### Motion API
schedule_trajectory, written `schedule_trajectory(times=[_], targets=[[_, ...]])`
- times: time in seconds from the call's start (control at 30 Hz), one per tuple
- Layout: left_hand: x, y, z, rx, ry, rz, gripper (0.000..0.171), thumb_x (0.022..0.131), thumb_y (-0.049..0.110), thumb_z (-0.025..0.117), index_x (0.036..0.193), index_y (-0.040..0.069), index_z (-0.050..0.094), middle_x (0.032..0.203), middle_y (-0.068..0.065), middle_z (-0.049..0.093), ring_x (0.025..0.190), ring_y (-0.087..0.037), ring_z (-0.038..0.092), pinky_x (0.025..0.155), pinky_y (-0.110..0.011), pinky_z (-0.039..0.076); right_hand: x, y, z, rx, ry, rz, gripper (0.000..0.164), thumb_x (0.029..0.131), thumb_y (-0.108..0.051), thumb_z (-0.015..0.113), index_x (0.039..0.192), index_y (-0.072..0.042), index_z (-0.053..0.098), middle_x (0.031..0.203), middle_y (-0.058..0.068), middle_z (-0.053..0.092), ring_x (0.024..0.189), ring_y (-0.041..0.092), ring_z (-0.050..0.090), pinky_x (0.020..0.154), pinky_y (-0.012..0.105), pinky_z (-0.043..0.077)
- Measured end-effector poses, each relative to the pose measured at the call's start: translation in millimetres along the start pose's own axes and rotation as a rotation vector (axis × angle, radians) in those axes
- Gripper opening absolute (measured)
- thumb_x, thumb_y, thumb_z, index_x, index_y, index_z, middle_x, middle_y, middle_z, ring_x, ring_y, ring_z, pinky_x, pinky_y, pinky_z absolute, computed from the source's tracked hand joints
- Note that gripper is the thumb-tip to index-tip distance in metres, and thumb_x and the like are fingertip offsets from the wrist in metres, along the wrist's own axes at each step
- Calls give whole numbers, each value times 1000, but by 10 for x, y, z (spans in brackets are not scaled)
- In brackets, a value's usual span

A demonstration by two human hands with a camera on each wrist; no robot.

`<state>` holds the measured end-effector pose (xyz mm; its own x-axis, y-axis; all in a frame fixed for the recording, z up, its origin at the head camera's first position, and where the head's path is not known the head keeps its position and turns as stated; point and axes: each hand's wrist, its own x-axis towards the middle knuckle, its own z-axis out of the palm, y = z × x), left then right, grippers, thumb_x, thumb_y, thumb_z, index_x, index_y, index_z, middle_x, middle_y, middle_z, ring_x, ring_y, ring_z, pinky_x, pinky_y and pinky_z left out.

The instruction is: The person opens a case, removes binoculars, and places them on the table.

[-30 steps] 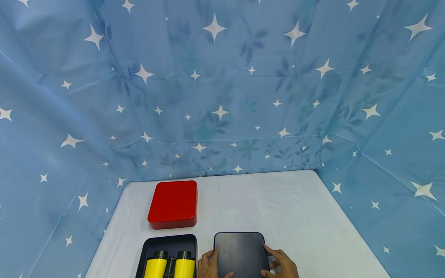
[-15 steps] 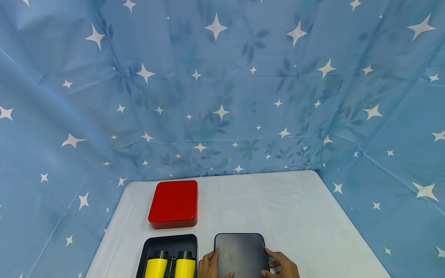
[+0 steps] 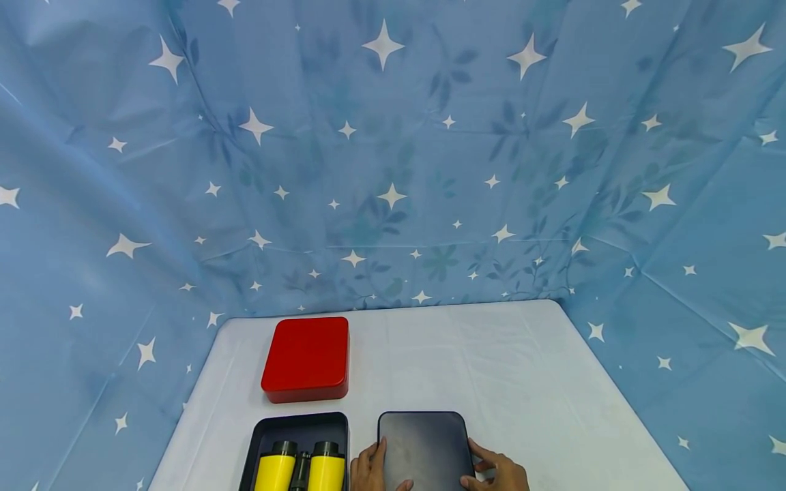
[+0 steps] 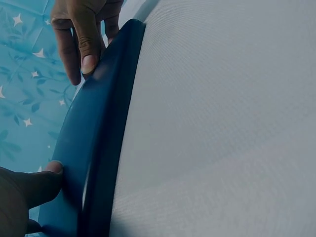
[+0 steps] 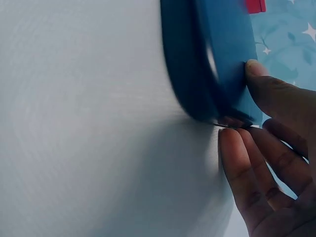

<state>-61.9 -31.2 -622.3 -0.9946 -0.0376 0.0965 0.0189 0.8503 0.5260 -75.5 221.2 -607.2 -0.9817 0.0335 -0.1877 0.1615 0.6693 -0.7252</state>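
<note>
A dark, rounded-square lid [image 3: 424, 443] is at the bottom middle of the head view, with a smooth face and raised sides. My left hand [image 3: 367, 470] grips its left edge; the thumb tip lies on the face, as the left wrist view of the lid [image 4: 91, 128] also shows. On the opposite side my right hand [image 3: 500, 472] pinches the edge, thumb on the face and fingertips at the rim. In the right wrist view, the fingers [image 5: 237, 158] touch a lower corner of the lid [image 5: 227, 54]. The lid's near end is cut off in the head view.
Left of the lid, an open black box [image 3: 297, 427] holds yellow-and-black binoculars [image 3: 275, 472], partly cut off. A red, rounded-square box [image 3: 307, 354] stands behind it. All are on a white table [image 3: 491, 368], bordered by blue star-patterned sheeting [image 3: 393, 164].
Both hands keep their hold at the lid's edges, and it stays in nearly the same place. The whole head view shifts slightly.
</note>
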Motion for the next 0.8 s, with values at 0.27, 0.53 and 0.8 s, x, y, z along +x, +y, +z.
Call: schedule_trajectory(times=[0.27, 0.53, 0.8], targets=[[2, -26, 25, 13, -12, -8, 90, 74, 72, 69, 130, 2, 62, 123, -18, 60, 96, -25, 49, 78, -44, 47, 11, -2, -3, -26, -15, -1, 78, 68, -42, 90, 132, -6, 64, 87, 4, 73, 64, 9, 67, 56, 26, 54], [6, -43, 25, 19, -16, 11, 89, 74, 71, 71, 129, 2, 61, 125, -18, 58, 94, -23, 47, 75, -41, 44, 8, -7, 12, -6, -4, -4, 78, 67, -41, 91, 131, -5, 65, 89, 6, 74, 64, 10, 68, 56, 25, 54], [26, -16, 15, -2, -31, -10, 85, 73, 64, 75, 130, 3, 60, 123, -17, 54, 92, -23, 44, 75, -42, 44, -25, -4, 41, 17, 62, 3, 74, 65, -38, 92, 128, -9, 68, 100, 7, 74, 69, 8, 66, 56, 23, 52]])
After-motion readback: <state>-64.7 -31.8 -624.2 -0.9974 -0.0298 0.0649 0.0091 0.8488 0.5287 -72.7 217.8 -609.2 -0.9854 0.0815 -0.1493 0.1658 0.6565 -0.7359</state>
